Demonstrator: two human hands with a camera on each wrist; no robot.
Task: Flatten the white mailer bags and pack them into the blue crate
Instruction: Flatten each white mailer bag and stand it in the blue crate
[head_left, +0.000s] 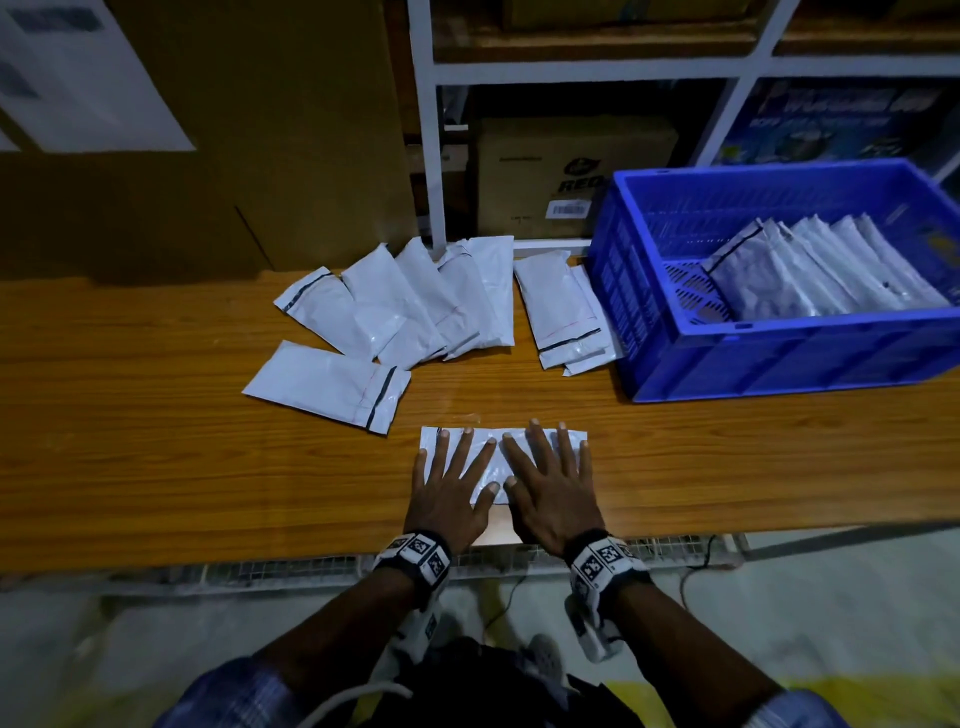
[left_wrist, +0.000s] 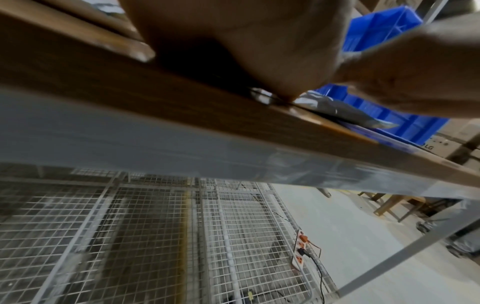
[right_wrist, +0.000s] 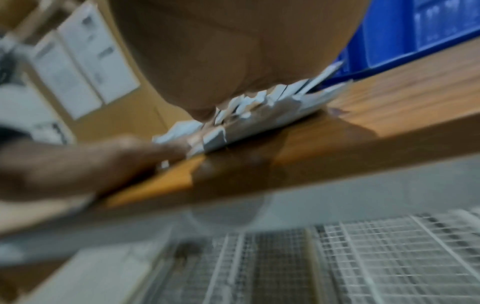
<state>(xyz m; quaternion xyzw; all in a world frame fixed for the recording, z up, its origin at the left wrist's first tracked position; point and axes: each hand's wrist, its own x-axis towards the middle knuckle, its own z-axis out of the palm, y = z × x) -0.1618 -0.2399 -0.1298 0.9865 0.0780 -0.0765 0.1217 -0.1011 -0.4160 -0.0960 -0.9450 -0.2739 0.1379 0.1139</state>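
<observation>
**Both palms flat on one mailer, near edge of the table**

I see a dim storeroom: cardboard cartons and a white shelf frame (head_left: 426, 130) behind a wood-grain table (head_left: 156, 441), with wire mesh and a power strip (left_wrist: 300, 255) on the floor below. The blue crate (head_left: 779, 358) sits at the table's far right corner, already holding a leaning row of packed mailers (head_left: 810, 270). A loose fan of unflattened mailers (head_left: 405, 306) lies along the far edge, just left of the crate.

My left hand (head_left: 449, 493) and right hand (head_left: 550, 488) lie side by side, fingers spread wide and straight, pressing the white mailer bag (head_left: 496, 441) at the near edge.

My worry: this glossy bag could skid off the near edge under a push, or trapped air could leave it puffed and crowd the crate.
</observation>
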